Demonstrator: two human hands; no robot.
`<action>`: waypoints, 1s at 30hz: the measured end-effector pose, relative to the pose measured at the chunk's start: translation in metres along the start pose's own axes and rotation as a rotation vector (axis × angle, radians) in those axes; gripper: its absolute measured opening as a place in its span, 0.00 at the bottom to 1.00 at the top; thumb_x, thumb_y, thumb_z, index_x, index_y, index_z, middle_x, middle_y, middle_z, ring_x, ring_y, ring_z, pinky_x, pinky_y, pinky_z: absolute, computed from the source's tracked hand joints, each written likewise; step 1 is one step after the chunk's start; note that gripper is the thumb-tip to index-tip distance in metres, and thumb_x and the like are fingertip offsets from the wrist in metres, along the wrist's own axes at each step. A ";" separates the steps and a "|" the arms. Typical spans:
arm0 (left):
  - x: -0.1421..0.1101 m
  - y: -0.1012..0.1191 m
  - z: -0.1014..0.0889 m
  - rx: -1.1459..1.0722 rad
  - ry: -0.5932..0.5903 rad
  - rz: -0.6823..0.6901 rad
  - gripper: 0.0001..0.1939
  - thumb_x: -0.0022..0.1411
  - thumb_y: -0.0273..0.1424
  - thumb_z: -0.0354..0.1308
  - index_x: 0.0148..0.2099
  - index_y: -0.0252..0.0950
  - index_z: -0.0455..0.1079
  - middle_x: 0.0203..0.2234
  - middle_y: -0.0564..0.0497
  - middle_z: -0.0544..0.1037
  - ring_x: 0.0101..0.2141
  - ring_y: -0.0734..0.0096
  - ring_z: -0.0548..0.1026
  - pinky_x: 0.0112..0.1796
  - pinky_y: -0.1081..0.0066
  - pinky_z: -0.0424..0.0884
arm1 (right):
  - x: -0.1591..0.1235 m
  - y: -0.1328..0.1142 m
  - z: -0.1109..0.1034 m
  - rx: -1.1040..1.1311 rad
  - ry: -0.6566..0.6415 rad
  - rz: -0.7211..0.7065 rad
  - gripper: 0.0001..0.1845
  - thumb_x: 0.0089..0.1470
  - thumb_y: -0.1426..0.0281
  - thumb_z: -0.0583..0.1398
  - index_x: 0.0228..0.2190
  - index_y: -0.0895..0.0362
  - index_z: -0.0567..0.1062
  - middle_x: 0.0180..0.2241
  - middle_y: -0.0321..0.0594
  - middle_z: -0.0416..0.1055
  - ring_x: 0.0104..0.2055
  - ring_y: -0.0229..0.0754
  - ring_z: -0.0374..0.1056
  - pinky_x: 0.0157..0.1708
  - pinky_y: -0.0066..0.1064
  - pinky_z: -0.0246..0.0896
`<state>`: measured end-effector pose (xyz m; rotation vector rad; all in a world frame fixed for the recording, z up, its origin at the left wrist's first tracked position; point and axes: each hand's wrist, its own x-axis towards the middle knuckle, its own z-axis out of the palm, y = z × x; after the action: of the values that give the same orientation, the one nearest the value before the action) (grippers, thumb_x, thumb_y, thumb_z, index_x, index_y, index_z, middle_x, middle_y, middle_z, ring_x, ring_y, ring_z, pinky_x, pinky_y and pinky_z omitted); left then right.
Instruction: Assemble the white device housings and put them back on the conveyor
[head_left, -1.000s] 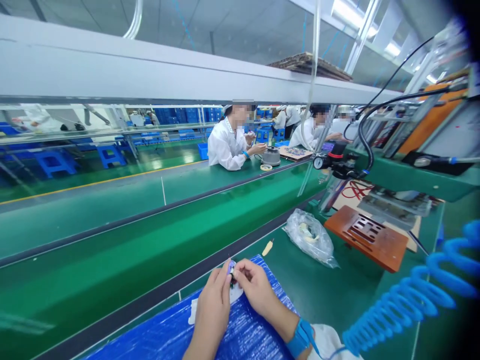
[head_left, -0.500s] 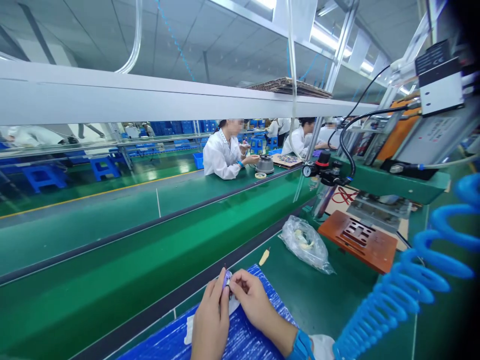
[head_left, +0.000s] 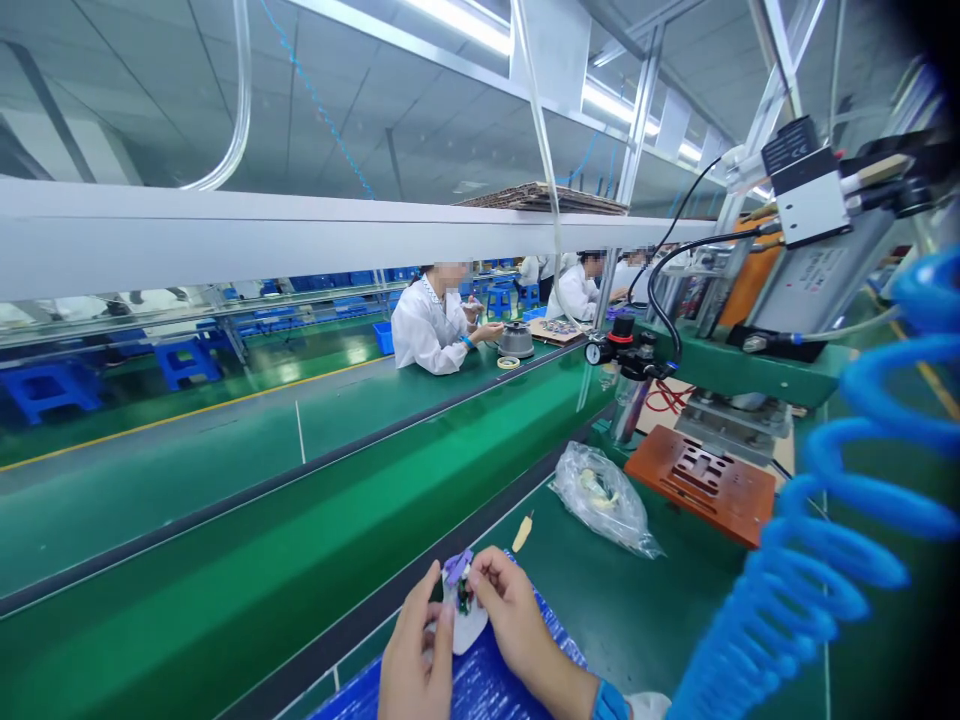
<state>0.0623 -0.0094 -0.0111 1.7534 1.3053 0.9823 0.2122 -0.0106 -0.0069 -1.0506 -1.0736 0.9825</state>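
Observation:
Between my two hands is a small white part with a purple piece and a green, circuit-board-like inside [head_left: 466, 622], above the blue plastic-wrapped pad [head_left: 495, 685]. My left hand [head_left: 417, 640] grips its left side between thumb and fingers. My right hand [head_left: 510, 610] pinches at its upper right edge, thumb against forefinger; anything finer between those fingertips is hidden. A blue band [head_left: 609, 700] circles my right wrist. Just beyond my right hand lies a pointed tool with a pale yellow handle [head_left: 523, 533].
A clear plastic bag [head_left: 604, 500] with pale rings lies right of the tool. Behind it is a press with an orange-brown fixture plate [head_left: 701, 485]. A coiled blue air hose [head_left: 817, 520] hangs at right. Across the green conveyor [head_left: 375, 475], a co-worker [head_left: 429, 325] sits at work.
My hands have parted slightly and turned the part, so its white face and green inside now show. The view has shifted, moving the surroundings slightly left.

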 end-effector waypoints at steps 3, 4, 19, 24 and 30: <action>0.004 -0.010 -0.006 0.192 0.031 0.170 0.26 0.64 0.45 0.49 0.60 0.39 0.65 0.53 0.41 0.71 0.51 0.55 0.71 0.48 0.58 0.71 | 0.007 -0.001 -0.007 0.047 0.069 0.015 0.19 0.52 0.53 0.61 0.25 0.56 0.68 0.21 0.33 0.63 0.23 0.36 0.57 0.25 0.27 0.53; 0.005 -0.014 -0.008 0.273 0.027 0.207 0.25 0.64 0.44 0.49 0.59 0.40 0.66 0.55 0.42 0.70 0.54 0.54 0.68 0.50 0.55 0.69 | 0.009 -0.001 -0.009 0.059 0.088 0.019 0.20 0.51 0.52 0.61 0.24 0.56 0.68 0.21 0.32 0.63 0.22 0.35 0.56 0.24 0.27 0.51; 0.001 -0.020 0.001 0.423 0.024 0.187 0.22 0.62 0.46 0.52 0.53 0.40 0.72 0.43 0.43 0.78 0.44 0.53 0.74 0.41 0.59 0.70 | 0.016 0.001 -0.016 0.126 0.130 0.077 0.20 0.49 0.53 0.64 0.24 0.57 0.71 0.22 0.35 0.67 0.23 0.36 0.58 0.23 0.27 0.51; 0.004 -0.024 -0.005 0.461 0.076 0.130 0.21 0.62 0.43 0.51 0.54 0.41 0.71 0.43 0.43 0.78 0.44 0.52 0.73 0.43 0.57 0.68 | 0.019 0.003 -0.019 0.070 0.223 0.090 0.20 0.48 0.52 0.64 0.26 0.57 0.73 0.22 0.35 0.65 0.23 0.37 0.58 0.23 0.28 0.53; 0.068 -0.012 -0.053 0.565 0.112 -0.067 0.23 0.65 0.36 0.47 0.60 0.40 0.63 0.49 0.42 0.74 0.49 0.51 0.70 0.47 0.54 0.65 | 0.023 0.011 -0.027 0.073 0.302 0.148 0.19 0.46 0.53 0.65 0.28 0.57 0.75 0.22 0.37 0.66 0.21 0.37 0.57 0.21 0.30 0.54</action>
<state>0.0228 0.0647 0.0119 2.0666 1.8307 0.7211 0.2420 0.0088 -0.0167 -1.1881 -0.7157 0.9371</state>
